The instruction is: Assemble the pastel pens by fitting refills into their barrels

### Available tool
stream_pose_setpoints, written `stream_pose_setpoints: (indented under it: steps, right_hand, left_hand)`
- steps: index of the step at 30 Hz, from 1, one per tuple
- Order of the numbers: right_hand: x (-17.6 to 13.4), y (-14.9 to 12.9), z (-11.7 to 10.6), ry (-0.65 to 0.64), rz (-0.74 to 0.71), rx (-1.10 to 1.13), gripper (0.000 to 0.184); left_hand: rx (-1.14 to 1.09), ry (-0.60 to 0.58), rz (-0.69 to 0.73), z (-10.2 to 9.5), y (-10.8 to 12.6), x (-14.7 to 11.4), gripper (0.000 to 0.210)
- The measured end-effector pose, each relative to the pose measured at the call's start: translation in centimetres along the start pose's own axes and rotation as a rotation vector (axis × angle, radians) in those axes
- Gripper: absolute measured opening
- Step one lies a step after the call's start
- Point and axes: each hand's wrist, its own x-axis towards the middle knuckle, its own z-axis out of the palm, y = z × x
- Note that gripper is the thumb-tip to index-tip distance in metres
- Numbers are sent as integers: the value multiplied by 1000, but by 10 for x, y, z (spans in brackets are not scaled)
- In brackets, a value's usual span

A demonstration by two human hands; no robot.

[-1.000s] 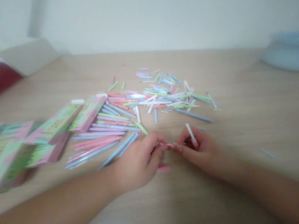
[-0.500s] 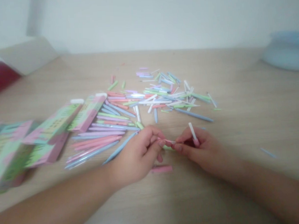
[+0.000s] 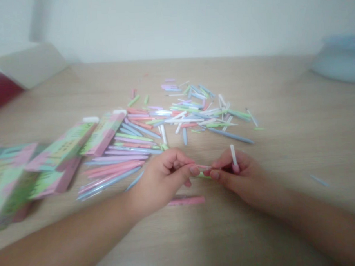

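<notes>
Near the middle of the table, my left hand [image 3: 170,178] pinches one end of a thin pink pen refill [image 3: 203,166] between thumb and forefinger. My right hand [image 3: 241,173] pinches its other end, so it spans the small gap between my fingertips. A white stick with a pink base [image 3: 233,154] juts upward from among my right fingers. A pink pen barrel [image 3: 189,200] lies on the table below my left hand, its left part hidden by my wrist. Just under the refill a light green piece [image 3: 205,175] shows. Blur hides finer detail.
Behind my hands spreads a loose heap of pastel pen parts [image 3: 191,114]. Assembled-looking pens [image 3: 120,167] lie in a row at left, beside several printed pen boxes [image 3: 59,148]. A thin blue piece [image 3: 319,180] lies right; a pale blue bag [image 3: 340,61] stands far right.
My fingertips have drawn slightly apart, so more of the pink refill shows between them. The white stick has shifted a little right and stands more upright. More of the pink barrel is visible.
</notes>
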Motion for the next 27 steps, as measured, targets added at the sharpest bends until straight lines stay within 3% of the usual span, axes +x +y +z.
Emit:
stream_pose_setpoints:
  steps: [9,15,21,24,27]
  right_hand:
    - [-2,-4,1,-19,5,-59,31]
    - [-6,1,1,-50,-70,-155,29]
    - [-5,-7,3,-101,-64,-160,28]
    - [-6,-14,3,-43,-72,-166,26]
    - [-10,-22,-1,92,-117,-159,30]
  left_hand:
    - [-3,-59,-1,2,4,0,29]
    - [65,-133,3,4,2,-4,20]
    - [17,-238,-88,3,4,-6,21]
    - [62,-215,-61,3,5,-5,21]
    - [124,-182,-33,2,4,-5,22]
